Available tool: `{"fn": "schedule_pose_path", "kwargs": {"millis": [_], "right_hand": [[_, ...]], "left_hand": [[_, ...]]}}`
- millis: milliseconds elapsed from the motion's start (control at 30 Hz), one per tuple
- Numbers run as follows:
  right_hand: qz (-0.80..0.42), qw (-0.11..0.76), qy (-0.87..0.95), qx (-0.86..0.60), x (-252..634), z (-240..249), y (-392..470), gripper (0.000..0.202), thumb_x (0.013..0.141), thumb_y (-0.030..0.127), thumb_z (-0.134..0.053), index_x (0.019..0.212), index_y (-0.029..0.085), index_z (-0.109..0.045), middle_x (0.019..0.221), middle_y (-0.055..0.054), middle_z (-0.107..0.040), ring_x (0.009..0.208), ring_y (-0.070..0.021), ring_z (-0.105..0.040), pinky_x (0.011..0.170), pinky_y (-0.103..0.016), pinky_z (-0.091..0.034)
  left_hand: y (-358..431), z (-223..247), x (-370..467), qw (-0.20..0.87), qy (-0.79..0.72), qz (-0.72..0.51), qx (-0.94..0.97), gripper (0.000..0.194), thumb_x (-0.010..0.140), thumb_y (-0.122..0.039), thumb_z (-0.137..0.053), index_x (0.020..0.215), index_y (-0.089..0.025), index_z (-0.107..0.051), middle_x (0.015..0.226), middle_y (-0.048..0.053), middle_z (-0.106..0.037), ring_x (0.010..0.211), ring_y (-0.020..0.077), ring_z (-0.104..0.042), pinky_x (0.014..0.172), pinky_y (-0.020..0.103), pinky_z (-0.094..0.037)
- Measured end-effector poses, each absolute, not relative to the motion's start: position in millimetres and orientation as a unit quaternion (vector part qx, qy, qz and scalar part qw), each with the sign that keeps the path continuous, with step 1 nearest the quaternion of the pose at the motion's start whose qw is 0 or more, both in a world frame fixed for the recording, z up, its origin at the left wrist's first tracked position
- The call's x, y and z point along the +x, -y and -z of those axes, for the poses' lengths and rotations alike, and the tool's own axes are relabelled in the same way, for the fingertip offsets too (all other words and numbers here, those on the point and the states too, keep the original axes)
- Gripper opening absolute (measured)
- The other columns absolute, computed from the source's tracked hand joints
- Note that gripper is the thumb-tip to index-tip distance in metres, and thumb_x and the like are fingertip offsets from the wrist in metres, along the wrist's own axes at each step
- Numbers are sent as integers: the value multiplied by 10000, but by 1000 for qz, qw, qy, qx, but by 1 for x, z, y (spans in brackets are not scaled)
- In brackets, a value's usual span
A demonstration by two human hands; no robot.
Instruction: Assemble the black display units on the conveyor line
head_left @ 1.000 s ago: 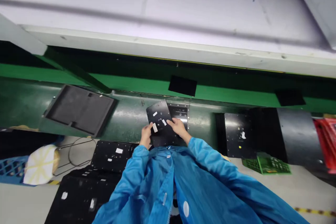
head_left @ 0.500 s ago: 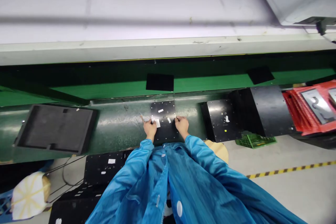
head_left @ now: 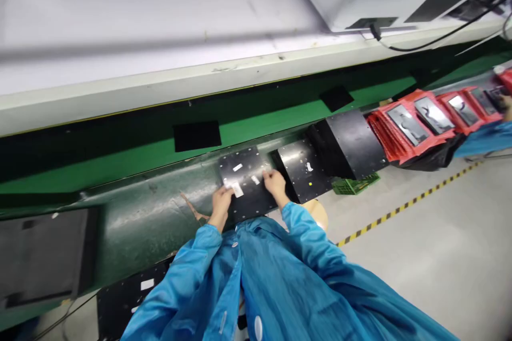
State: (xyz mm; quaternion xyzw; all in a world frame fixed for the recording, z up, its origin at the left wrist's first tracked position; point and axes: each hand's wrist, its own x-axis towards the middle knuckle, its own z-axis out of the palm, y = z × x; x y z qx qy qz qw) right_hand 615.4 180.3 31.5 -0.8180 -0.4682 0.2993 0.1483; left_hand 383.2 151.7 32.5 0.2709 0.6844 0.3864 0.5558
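Note:
A flat black panel (head_left: 251, 194) with small white labels and studs along its edges lies on the green bench in front of me. My left hand (head_left: 221, 203) is closed at its left edge, beside a white label. A thin brownish strip (head_left: 194, 206) extends left from below this hand. On the panel's right edge my right hand (head_left: 275, 185) is closed, fingertips pressed together. Just right of it stands a similar black box (head_left: 304, 168) with a white mark and a yellow spot.
A larger black box (head_left: 356, 141) and red-wrapped framed pieces (head_left: 414, 122) line the bench to the right. At the left lies a black tray (head_left: 40, 256). A white shelf (head_left: 160, 90) runs above. A co-worker's blue sleeve (head_left: 486, 138) shows at far right.
The view has turned toward the right. Both hands remain at the panel, which now sits closer to the box on its right. More red-wrapped pieces and a co-worker's sleeve have come into view.

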Motion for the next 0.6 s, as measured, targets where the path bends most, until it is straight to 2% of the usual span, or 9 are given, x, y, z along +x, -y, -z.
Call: {"fn": "schedule_pose_path", "kwargs": {"millis": [100, 200, 333, 433, 500, 600], "right_hand": [[-194, 126, 436, -870, 696, -57, -188, 465, 1076, 518, -543, 1101, 119, -779, 1149, -217, -781, 1118, -324, -733, 990, -375, -523], [-157, 91, 427, -886, 761, -76, -197, 571, 1025, 544, -586, 1153, 22, -779, 1145, -312, -755, 1136, -395, -724, 1016, -449, -529], [-135, 59, 452, -880, 795, -71, -183, 692, 978, 590, -576, 1269, -9, -767, 1136, -365, -739, 1166, -489, -712, 973, -569, -553], [-49, 96, 527, -843, 793, -45, -180, 783, 948, 694, -532, 1421, 102, -729, 1345, -373, -680, 1289, -583, -630, 929, -723, -525], [-14, 134, 583, -802, 775, -27, -199, 799, 908, 737, -566, 1472, 190, -708, 1394, -360, -664, 1311, -612, -607, 894, -780, -507], [-44, 130, 738, -660, 703, -18, -237, 758, 942, 695, -526, 1399, 130, -740, 1193, -347, -747, 1205, -568, -687, 902, -712, -557]], "left_hand": [[-161, -57, 463, 630, -622, -349, 307, 174, 702, -228, -740, 852, -163, -797, 872, 51, -783, 871, 215, -692, 765, 271, -507], [-170, -72, 534, 668, -602, -299, 319, 140, 689, -265, -763, 781, -160, -764, 809, 51, -753, 805, 202, -669, 718, 271, -482], [-169, -66, 584, 737, -532, -260, 326, 257, 672, -332, -827, 866, -165, -803, 879, 77, -779, 866, 216, -700, 777, 293, -535], [-179, -43, 583, 841, -353, -199, 359, 447, 643, -380, -882, 1049, -199, -839, 992, 77, -803, 962, 250, -751, 854, 353, -587], [-194, -26, 554, 823, -326, -206, 418, 525, 618, -429, -936, 1096, -228, -847, 1021, 68, -812, 990, 276, -764, 903, 408, -597], [-188, -13, 461, 718, -451, -298, 439, 447, 622, -435, -974, 997, -221, -860, 954, 68, -814, 977, 288, -762, 991, 435, -572]]}}
